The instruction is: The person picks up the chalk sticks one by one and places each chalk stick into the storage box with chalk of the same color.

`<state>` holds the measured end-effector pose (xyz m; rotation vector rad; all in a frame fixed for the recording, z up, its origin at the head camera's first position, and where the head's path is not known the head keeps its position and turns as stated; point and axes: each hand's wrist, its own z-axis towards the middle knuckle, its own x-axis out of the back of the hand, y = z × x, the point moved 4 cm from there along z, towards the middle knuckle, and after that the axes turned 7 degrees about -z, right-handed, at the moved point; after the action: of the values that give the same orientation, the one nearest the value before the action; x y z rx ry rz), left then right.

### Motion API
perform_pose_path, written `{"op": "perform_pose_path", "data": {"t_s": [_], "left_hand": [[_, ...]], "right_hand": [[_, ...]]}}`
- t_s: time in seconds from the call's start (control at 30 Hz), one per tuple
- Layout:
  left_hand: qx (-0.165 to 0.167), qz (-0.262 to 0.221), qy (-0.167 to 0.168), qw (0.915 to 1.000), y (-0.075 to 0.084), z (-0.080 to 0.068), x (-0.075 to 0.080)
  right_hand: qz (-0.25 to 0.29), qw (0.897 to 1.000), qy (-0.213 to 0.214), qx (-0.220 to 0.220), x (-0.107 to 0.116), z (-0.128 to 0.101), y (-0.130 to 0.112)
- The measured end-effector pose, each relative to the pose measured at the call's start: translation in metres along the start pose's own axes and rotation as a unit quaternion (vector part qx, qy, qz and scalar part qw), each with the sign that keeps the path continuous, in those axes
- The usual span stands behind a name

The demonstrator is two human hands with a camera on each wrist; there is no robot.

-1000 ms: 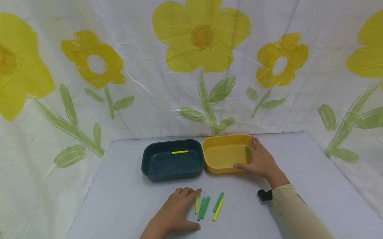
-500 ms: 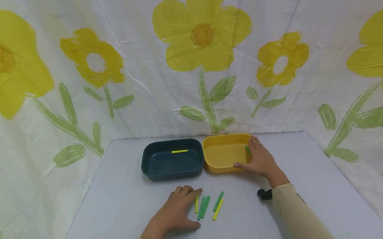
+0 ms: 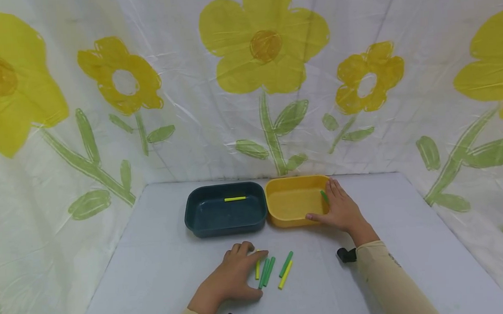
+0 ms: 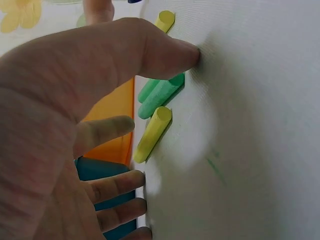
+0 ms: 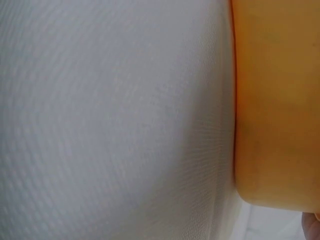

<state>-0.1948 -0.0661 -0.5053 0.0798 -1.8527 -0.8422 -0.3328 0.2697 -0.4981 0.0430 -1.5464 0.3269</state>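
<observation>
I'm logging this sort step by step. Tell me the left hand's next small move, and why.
Probably pinch the nearest yellow stick: the left hand rests open with fingertips beside it, holding nothing, while the right hand steadies the yellow tray.

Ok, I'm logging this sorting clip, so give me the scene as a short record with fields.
left hand: on the table, fingertips at the loose sticks
right hand: resting on the yellow tray's right rim
dark tray: holds one yellow stick
green stick: inside yellow tray, by the right hand
table: white
</observation>
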Motion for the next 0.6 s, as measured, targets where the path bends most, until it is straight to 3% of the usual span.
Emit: {"op": "perform_pose_path", "data": {"t_s": [0.6], "left_hand": [[-0.012, 0.004, -0.002, 0.9999, -0.0004, 0.0054, 0.0006]], "right_hand": [[-0.008, 1.000, 0.006, -0.001, -0.0012, 0.0021, 0.0016]]}}
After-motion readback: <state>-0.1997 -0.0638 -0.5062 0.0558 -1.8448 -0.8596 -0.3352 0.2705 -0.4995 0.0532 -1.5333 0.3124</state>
